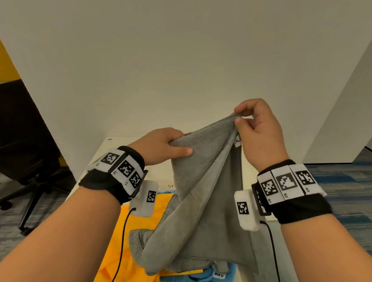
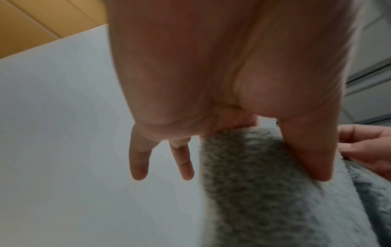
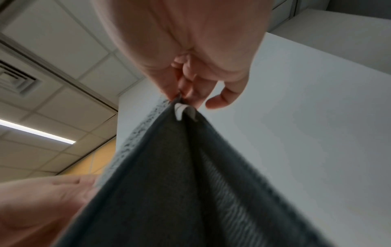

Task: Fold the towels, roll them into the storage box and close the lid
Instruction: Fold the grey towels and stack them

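Above the table (image 1: 247, 165), grey towel (image 1: 203, 206) hangs w/ its bottom bunched on the yellow towel (image 1: 142, 224) and blue towel (image 1: 197, 280). Right hand (image 1: 260, 131) pinches the top corner, left hand (image 1: 161, 146) grips the edge lower down. Imo slide left out to the other corner, pull taut, then fold. No box in view.

Black office chair (image 1: 19, 145) on wheels at far left, white table (image 1: 157, 174) ahead, white partition wall (image 1: 163, 64) behind it, blue-grey patterned carpet (image 1: 350, 192) at right, ceiling light strip (image 3: 38, 132) overhead
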Tool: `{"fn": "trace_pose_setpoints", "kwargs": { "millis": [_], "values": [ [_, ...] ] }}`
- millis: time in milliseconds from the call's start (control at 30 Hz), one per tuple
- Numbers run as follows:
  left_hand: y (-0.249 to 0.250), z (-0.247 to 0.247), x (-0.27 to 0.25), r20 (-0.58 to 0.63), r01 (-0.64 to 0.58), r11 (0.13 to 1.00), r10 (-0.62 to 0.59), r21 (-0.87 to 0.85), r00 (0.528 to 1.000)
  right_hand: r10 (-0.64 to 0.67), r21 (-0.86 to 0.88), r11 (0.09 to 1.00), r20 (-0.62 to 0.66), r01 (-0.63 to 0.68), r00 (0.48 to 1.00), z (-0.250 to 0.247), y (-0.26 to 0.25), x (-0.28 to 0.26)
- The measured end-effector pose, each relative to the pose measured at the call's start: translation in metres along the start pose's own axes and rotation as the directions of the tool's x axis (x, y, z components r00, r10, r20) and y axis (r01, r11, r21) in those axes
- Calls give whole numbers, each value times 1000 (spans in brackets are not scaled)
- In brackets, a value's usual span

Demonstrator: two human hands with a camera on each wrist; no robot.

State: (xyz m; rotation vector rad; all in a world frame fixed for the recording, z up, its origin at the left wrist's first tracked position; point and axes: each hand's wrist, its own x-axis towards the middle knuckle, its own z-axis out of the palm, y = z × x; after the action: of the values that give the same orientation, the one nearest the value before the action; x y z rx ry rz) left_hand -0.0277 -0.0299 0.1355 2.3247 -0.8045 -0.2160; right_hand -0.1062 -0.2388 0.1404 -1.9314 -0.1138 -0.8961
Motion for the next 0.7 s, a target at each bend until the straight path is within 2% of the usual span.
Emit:
{"fn": "trace_pose_setpoints", "kwargs": {
  "millis": [67,167,333,400,500,600,700],
  "values": [
    [-5,-4,0,-82,28,999,-26,28,996,1,-8,1000,-84,-2,996,-4,2,3],
    [-4,-9,0,-226,14,995,9,101,974,3,-31,999,-140,-7,990,-6,4,3],
    [6,-24,1,-472,-16,976,118,215,873,-11,-26,1000,-261,4,965,-8,3,5],
    [7,-30,0,-527,-14,973,137,231,839,2,-5,1000,-306,-4,952,-11,3,5],
    [11,-28,-1,-516,-33,972,151,231,843,0,25,1000,-284,7,959,-13,0,5],
    [18,-16,-1,-487,-114,981,176,155,856,-5,58,998,-157,14,988,-7,-6,2],
    [29,-4,-1,-342,-214,971,238,108,909,6,85,996,-16,-5,1000,1,-14,-4]
  ]
}}
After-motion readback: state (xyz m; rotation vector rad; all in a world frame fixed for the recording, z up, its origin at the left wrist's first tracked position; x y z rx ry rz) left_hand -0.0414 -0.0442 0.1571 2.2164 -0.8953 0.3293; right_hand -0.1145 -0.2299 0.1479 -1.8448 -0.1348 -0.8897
